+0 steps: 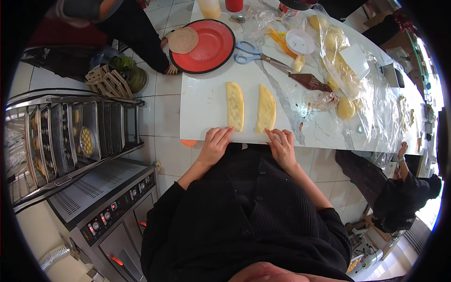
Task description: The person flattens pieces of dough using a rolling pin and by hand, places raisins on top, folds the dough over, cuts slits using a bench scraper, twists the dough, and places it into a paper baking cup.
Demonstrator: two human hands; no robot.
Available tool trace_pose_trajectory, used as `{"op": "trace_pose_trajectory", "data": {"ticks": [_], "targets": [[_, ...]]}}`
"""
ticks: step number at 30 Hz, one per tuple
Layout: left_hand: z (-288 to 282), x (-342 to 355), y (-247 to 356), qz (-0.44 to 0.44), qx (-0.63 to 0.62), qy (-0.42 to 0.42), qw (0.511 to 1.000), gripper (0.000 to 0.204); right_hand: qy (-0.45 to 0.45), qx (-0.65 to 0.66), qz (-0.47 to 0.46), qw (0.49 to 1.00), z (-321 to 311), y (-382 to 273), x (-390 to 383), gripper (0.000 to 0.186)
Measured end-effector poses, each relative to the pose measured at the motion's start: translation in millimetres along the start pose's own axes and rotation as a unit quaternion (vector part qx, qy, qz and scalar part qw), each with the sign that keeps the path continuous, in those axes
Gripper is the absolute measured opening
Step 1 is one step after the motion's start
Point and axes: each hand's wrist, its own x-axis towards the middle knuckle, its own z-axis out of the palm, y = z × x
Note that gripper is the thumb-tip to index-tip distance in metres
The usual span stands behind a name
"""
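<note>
Two bare hands rest at the near edge of a white table (206,101), just below two folded strips of yellow dough.

The left hand (215,144) lies flat with fingers loosely spread, holding nothing, fingertips just beside the near end of the left strip (235,106). The right hand (283,146) is also open and empty, fingertips close to the right strip (266,108). The strips lie side by side, apart, pointing away from the person. Farther back, a red plate (213,47) holds one flat round bread (183,40) at its left rim. Blue scissors (251,52) lie right of the plate. A small white fluted cup (299,42) looks empty. Clear plastic wrap (371,108) holds yellow dough balls (346,108). At left, a rack (70,136) holds metal trays, one with small yellow pieces.
</note>
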Motion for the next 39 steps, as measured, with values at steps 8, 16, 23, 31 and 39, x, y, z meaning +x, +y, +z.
{"op": "trace_pose_trajectory", "data": {"ticks": [8, 16, 23, 31, 39], "targets": [[11, 73, -19, -0.106, 0.14, -0.042, 0.984, 0.056, 0.032, -0.135, 0.063, 0.988, 11, 29, 64, 0.055], [16, 177, -67, -0.136, 0.162, 0.086, 0.974, 0.05, 0.143, -0.182, 0.114, 0.966, 15, 76, 169, 0.049], [20, 223, -89, -0.16, 0.2, 0.135, 0.957, 0.049, 0.194, -0.178, 0.074, 0.962, 10, 90, 216, 0.045], [9, 195, -77, -0.064, 0.027, 0.058, 0.996, 0.019, 0.117, 0.004, 0.031, 0.993, 0, 77, 185, 0.024], [6, 174, -61, 0.023, 0.116, 0.07, 0.99, 0.014, 0.028, -0.069, -0.017, 0.997, -5, 50, 163, 0.028]]}}
